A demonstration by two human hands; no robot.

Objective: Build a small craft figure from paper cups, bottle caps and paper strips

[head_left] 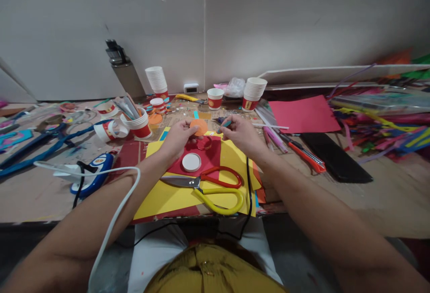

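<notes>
Bench (386,210): brown, cluttered.
Orange disc (199,127): flat face toward us, evenly round.
Left hand (178,135): pinching the disc.
Right hand (242,132): apart, pinching a teal piece (226,124).

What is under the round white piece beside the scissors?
Red paper shows around the round white piece, with yellow paper extending beyond; whatever that piece directly covers is hidden.

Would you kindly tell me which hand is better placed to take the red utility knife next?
Probably the right hand, which is nearer the red utility knife, though it seems to pinch a small piece; the left hand is farther off, holding an orange disc.
</notes>
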